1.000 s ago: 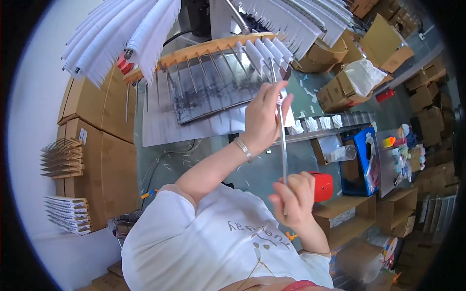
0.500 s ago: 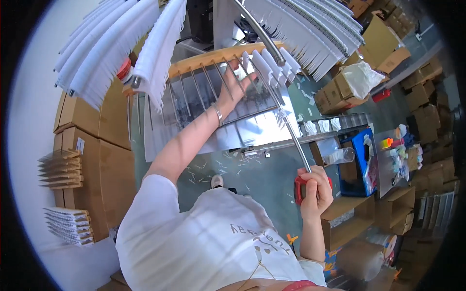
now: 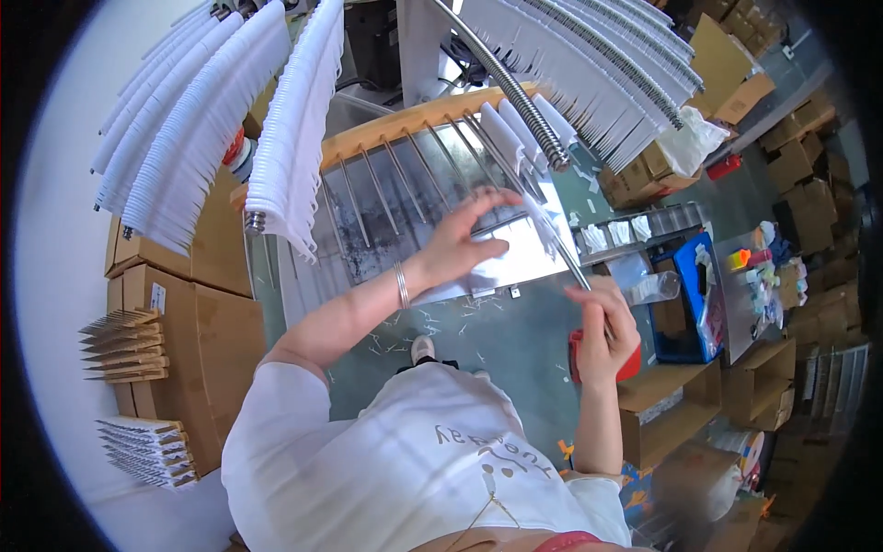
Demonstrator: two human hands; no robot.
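Observation:
My right hand [image 3: 607,327] is closed around the lower end of a thin metal rod [image 3: 581,278]. That rod slopes up and left toward the right end of a rack. My left hand [image 3: 460,241] is beside the rod with thumb and fingers apart, holding nothing that I can see. The rack has a wooden bar [image 3: 418,124] with several metal prongs [image 3: 402,173] pointing toward me. White folded pieces [image 3: 503,138] cover the prongs at its right end. Under the prongs lies a shiny, smudged metal sheet [image 3: 313,285].
Rows of white strips [image 3: 285,138] hang at upper left, and more [image 3: 589,55] at upper right. A spiral metal bar [image 3: 520,97] juts down above the rack. Cartons [image 3: 198,336] stand at left. At right are a blue bin [image 3: 670,317] and an open cardboard box [image 3: 676,414].
My left hand has drawn back from among the prongs toward me, its fingers now apart near the rod. My right hand has shifted slightly right along with the rod.

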